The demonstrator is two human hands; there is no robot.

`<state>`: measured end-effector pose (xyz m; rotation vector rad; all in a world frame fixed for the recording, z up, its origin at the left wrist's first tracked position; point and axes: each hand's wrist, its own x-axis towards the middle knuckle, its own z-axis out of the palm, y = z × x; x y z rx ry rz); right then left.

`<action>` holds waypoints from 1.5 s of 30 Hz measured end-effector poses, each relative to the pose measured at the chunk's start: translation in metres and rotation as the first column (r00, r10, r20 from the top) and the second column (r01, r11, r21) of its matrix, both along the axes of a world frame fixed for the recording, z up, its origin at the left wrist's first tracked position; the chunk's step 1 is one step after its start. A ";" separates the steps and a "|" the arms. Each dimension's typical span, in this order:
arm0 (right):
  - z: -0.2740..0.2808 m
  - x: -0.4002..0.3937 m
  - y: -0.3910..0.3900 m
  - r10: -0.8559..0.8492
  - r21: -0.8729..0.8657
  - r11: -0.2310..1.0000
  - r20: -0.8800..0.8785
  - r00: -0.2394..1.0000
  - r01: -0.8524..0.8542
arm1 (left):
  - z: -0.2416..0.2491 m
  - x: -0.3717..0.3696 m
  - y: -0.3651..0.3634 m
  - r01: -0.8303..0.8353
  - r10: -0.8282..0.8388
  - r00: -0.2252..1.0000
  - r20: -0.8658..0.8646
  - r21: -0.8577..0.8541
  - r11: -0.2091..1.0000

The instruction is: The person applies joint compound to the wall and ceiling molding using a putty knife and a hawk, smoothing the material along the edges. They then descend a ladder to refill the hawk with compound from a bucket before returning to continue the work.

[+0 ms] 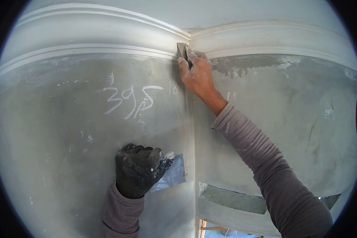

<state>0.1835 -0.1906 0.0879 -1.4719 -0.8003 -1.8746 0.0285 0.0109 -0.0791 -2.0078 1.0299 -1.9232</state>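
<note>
My bare right hand (198, 75) is raised to the inner corner, fingers closed around a small putty knife (182, 49). Its blade touches or nearly touches the lower part of the white cornice (146, 33) where two runs meet. Lower down, my left hand (138, 168) wears a dark glove and is curled into a fist, with white plaster caked at the thumb. From behind that fist sticks out a flat, bluish, shiny metal plate (173, 174); its handle is hidden by the glove.
Grey plastered walls (67, 131) meet at the corner, with "39,5" chalked on the left one. A damp-looking dark patch (246, 65) runs under the right cornice. Lower right, a recessed opening (234, 199) sits in the wall, with a wooden piece (203, 229) below.
</note>
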 end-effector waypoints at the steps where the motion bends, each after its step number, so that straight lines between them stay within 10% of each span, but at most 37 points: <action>1: -0.001 -0.008 -0.001 -0.001 -0.027 1.000 -0.049 0.999 0.000 | 0.000 0.002 -0.002 0.032 -0.031 0.998 0.056 -0.021 0.999; 8: -0.027 -0.025 -0.004 0.328 0.100 0.938 0.056 0.943 -0.332 | -0.001 0.002 -0.001 0.066 -0.064 0.998 0.025 -0.058 0.996; 17: 0.012 -0.011 -0.004 0.217 0.321 0.910 0.172 0.961 -0.263 | -0.003 0.007 0.002 0.087 -0.085 0.995 0.051 -0.029 0.996; 45: 0.019 0.011 0.008 0.291 0.285 0.916 0.011 0.957 -0.282 | 0.000 0.003 -0.001 0.058 -0.058 0.998 0.006 -0.053 0.997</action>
